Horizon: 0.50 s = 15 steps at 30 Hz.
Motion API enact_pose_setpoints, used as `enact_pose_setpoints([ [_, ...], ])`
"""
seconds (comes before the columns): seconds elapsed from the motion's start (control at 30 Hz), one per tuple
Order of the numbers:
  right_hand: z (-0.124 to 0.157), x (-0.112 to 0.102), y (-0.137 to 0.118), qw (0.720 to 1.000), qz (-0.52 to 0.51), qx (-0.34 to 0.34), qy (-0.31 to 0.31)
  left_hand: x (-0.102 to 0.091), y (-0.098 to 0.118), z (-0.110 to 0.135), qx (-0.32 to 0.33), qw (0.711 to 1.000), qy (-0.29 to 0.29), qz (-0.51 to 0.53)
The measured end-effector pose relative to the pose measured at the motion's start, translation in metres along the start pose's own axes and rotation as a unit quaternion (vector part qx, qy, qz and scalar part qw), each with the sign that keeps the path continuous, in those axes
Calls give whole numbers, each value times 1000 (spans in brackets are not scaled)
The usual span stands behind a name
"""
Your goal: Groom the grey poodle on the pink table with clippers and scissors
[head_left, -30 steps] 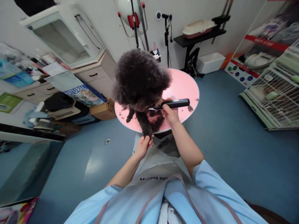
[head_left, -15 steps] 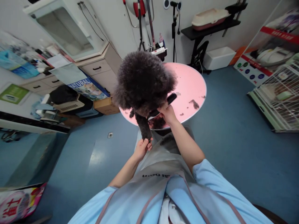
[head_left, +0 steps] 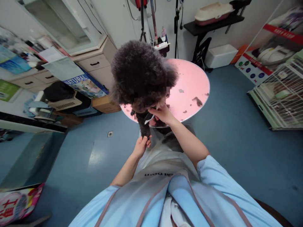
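Note:
A dark, curly-coated dog (head_left: 139, 69) is on the round pink table (head_left: 193, 82), its fluffy head towards me. My left hand (head_left: 141, 146) is closed around the paw of its outstretched front leg (head_left: 144, 124), just past the table's near edge. In my right hand (head_left: 163, 114) is a black and white hair clipper (head_left: 149, 118), its pale end close against that leg below the dog's muzzle. Fingers and fur cover most of the clipper's body. Tufts of cut fur (head_left: 197, 101) lie scattered on the tabletop.
Behind the table stands a pole with a small tray (head_left: 163, 46) of bottles. A black shelf (head_left: 213, 26) carries a litter box (head_left: 213, 14). To the right is a wire cage (head_left: 279, 94); on the left, drawers (head_left: 94, 63), a cardboard box (head_left: 106, 104) and a pet carrier (head_left: 63, 102).
My right hand and the clipper have shifted left and turned, so the clipper's black rear end no longer shows. The dog's head has tilted up, and its paw with my left hand sits slightly further left.

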State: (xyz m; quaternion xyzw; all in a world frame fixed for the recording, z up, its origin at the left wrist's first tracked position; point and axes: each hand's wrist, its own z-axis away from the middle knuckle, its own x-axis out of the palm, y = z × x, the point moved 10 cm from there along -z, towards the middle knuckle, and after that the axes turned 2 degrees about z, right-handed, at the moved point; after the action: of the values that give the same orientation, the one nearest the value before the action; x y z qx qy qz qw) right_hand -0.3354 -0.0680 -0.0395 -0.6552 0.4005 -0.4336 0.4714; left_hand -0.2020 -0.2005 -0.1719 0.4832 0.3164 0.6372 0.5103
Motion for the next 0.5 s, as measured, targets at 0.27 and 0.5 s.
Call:
enact_pose_setpoints([
  [0.27,18,-28,-17,982,17,-68,178,-6,12,-3,40,996,32,-70],
  [0.5,12,3,-14,986,136,-3,93,-12,25,-1,78,986,65,-132],
])
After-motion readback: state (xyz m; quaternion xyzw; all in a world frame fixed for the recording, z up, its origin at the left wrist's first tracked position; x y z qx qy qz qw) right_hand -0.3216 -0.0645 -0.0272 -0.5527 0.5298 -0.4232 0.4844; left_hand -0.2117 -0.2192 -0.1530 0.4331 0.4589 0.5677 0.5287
